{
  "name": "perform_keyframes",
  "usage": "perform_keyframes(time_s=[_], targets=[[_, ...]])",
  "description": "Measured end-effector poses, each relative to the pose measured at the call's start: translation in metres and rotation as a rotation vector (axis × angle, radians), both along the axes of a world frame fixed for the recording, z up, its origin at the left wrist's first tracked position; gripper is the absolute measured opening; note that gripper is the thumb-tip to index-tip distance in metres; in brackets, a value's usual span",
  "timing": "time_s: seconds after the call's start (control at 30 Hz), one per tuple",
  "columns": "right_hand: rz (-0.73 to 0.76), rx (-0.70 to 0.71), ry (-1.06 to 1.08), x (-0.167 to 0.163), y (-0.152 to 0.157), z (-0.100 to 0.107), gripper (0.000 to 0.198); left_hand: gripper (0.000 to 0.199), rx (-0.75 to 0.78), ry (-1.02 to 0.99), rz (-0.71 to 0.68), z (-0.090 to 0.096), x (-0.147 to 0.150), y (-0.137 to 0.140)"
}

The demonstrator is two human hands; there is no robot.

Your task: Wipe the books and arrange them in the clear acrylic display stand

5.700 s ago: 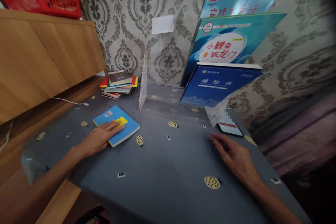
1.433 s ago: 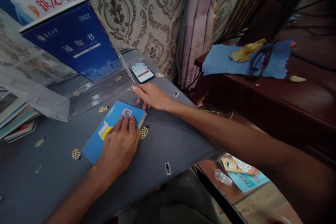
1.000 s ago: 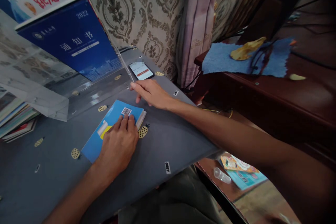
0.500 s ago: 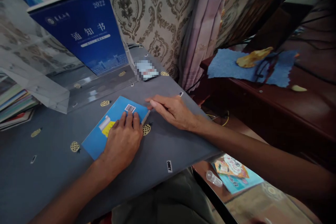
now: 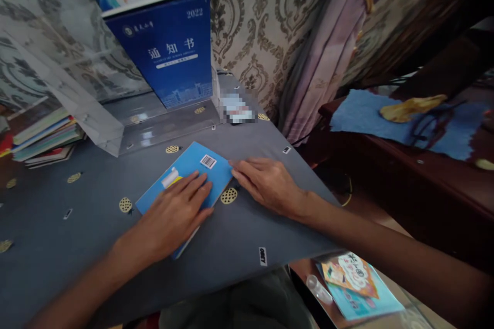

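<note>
A blue book (image 5: 218,158) with a white barcode label lies slantwise on the grey tablecloth. Flat on its cover rests my left hand (image 5: 175,213), fingers stretched out and thumb along the near edge, hiding part of a yellow and white picture. At the book's right corner, my right hand (image 5: 268,185) has its fingers curled and thumb pressed in, pinching that corner. Behind the book stands a clear acrylic holder (image 5: 165,126) with a dark blue "2022" booklet (image 5: 170,56) upright in it.
A stack of books (image 5: 46,136) sits at the left. A phone (image 5: 238,109) with a blurred-out screen lies beside the holder. On the dark red furniture at right is a blue cloth (image 5: 358,115). Below the table edge are booklets (image 5: 358,293) and a clear plastic cup (image 5: 319,289).
My view has turned left. My left hand has slid nearer the book's close edge. My right fingers, apart from the book before, have curled in and reached its corner.
</note>
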State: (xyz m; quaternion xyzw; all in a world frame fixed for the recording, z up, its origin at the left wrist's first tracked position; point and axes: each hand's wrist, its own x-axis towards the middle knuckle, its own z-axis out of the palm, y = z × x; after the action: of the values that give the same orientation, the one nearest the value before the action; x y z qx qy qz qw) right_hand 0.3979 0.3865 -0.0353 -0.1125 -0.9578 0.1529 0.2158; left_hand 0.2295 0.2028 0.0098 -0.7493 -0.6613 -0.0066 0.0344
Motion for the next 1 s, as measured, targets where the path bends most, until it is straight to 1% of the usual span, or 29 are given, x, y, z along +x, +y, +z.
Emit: perform_keyframes(time_s=[0.07, 0.13, 0.2, 0.27, 0.33, 0.4, 0.5, 0.6, 0.73, 0.9, 1.0], targets=[[0.008, 0.003, -0.015, -0.005, 0.001, -0.001, 0.043, 0.052, -0.027, -0.054, -0.026, 0.003, -0.013, -0.020], [0.018, -0.022, -0.042, -0.017, 0.005, 0.001, 0.039, 0.066, -0.060, -0.095, -0.041, 0.003, -0.022, -0.035], [0.036, -0.067, -0.081, -0.037, 0.010, 0.005, 0.038, 0.081, -0.088, -0.125, -0.058, 0.001, -0.027, -0.044], [0.067, -0.122, -0.105, -0.061, 0.017, 0.009, 0.038, 0.090, -0.096, -0.129, -0.066, -0.003, -0.027, -0.047], [0.107, -0.153, -0.097, -0.084, 0.023, 0.009, 0.038, 0.086, -0.073, -0.112, -0.044, -0.008, -0.023, -0.046], [0.143, -0.164, -0.076, -0.102, 0.025, 0.005, 0.037, 0.074, -0.030, -0.095, 0.003, -0.014, -0.016, -0.043], [0.176, -0.155, -0.063, -0.113, 0.025, -0.003, 0.040, 0.061, 0.039, -0.065, 0.075, -0.020, -0.002, -0.039], [0.203, -0.130, -0.070, -0.112, 0.025, -0.007, 0.046, 0.055, 0.102, -0.015, 0.109, -0.022, 0.010, -0.035], [0.212, -0.098, -0.071, -0.109, 0.027, -0.009, 0.049, 0.047, 0.165, 0.054, 0.120, -0.022, 0.021, -0.029], [0.255, -0.115, -0.025, -0.103, 0.025, -0.013, 0.049, 0.043, 0.271, 0.197, 0.064, -0.022, 0.024, -0.025], [0.268, -0.161, 0.018, -0.090, 0.019, -0.011, 0.048, 0.045, 0.299, 0.216, 0.042, -0.020, 0.023, -0.025]])
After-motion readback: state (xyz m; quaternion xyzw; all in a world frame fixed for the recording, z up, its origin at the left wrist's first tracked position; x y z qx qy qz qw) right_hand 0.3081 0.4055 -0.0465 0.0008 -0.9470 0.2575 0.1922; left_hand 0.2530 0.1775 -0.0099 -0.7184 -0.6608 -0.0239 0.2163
